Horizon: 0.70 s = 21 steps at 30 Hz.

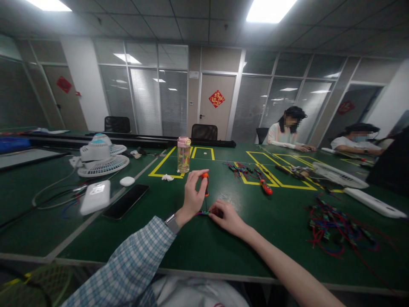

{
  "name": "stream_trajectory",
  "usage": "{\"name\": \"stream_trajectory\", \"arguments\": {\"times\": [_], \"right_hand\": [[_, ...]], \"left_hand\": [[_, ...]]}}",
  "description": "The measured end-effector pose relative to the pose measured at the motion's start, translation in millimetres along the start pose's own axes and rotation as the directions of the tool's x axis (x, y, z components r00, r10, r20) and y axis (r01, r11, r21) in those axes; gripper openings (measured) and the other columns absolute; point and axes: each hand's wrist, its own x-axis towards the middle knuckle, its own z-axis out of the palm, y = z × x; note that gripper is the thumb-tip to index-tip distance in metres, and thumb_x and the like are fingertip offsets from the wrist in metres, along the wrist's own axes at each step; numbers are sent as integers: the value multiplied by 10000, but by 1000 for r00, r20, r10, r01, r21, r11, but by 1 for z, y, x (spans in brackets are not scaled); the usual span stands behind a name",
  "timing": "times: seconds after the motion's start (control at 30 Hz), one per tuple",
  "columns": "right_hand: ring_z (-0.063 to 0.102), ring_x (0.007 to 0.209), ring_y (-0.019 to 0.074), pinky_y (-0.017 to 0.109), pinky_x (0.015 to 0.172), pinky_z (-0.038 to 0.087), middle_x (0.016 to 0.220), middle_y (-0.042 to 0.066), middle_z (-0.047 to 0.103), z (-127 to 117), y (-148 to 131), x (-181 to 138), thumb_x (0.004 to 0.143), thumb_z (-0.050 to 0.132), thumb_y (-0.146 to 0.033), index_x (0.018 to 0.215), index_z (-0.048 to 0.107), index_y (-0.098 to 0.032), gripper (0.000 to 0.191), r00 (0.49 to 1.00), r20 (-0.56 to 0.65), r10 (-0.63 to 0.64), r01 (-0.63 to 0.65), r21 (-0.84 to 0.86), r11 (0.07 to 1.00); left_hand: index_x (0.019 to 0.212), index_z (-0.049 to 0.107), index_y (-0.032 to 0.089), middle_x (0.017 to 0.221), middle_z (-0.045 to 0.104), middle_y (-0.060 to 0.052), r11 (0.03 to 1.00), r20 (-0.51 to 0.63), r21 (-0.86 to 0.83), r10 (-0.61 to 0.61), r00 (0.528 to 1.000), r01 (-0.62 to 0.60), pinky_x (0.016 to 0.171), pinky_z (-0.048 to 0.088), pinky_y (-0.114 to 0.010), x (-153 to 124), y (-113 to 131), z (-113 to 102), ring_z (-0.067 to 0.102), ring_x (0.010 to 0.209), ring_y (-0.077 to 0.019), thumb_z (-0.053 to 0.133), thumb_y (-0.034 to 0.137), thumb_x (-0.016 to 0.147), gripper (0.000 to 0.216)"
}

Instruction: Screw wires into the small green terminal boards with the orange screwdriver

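My left hand [194, 189] grips the top of an upright screwdriver [206, 187] with a red and black handle. Its thin shaft points down to a small green connector board [205, 212] lying on the table, with coloured wires at its left end. With the fingers curled together, my right hand [226, 216] pinches the right end of that board. Whether the screwdriver's tip sits in a screw is too small to tell. Beyond my hands lies a second red-handled screwdriver [266, 187].
On the green table [153, 243], a wire bundle [332, 226] lies right and another [239, 169] farther back. A bottle [183, 155] stands ahead. Leftward are a phone [127, 201], a white power bank [96, 197] and a fan [104, 165]. Two people [286, 130] sit at the far right.
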Motion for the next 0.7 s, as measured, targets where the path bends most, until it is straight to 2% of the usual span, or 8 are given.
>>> {"name": "stream_trajectory", "arguments": {"times": [0.17,0.3,0.4,0.5,0.6,0.7], "right_hand": [[513,640,118,221,583,402,749,0,538,0,2,0,775,594,-100,806,633,-155,74,1000,4,10,-10,0,1000],[512,642,120,222,582,401,742,-2,538,1,1,1,777,601,-103,805,632,-154,66,1000,3,12,-12,-5,1000],[519,656,123,226,596,408,745,-1,544,1,1,0,779,603,-99,807,631,-159,71,1000,3,7,-7,-5,1000],[527,669,127,226,600,411,755,1,551,1,1,0,779,601,-98,810,630,-162,77,1000,-1,4,-4,1,1000],[526,660,124,227,595,410,756,3,548,0,0,0,775,603,-95,811,634,-155,76,1000,2,13,-13,4,1000],[516,641,120,226,587,407,748,2,542,-2,-4,0,770,604,-90,806,634,-149,75,999,10,33,-33,1,999]], "left_hand": [[966,593,191,915,555,-37,995,-85,94,32,996,-24,856,437,-329,2,1,0,538,900,-180,593,265,860,130],[1008,592,194,1007,587,-61,1000,-53,18,25,998,-24,914,432,-342,1,0,0,548,1000,-191,444,263,935,178],[1048,585,192,1038,613,-66,998,-15,-52,-37,999,36,889,453,-321,-1,-2,0,573,994,-180,346,240,967,258],[1082,578,198,1000,617,-56,997,-11,-47,-63,998,62,831,467,-299,0,-1,1,584,922,-169,423,259,949,213],[1042,606,204,917,572,-35,1000,-40,24,-12,999,12,808,460,-296,1,2,1,554,866,-163,525,273,905,174],[1016,623,205,892,542,-30,999,-39,40,-2,999,3,805,459,-295,2,5,0,541,864,-163,526,274,904,163]]}}
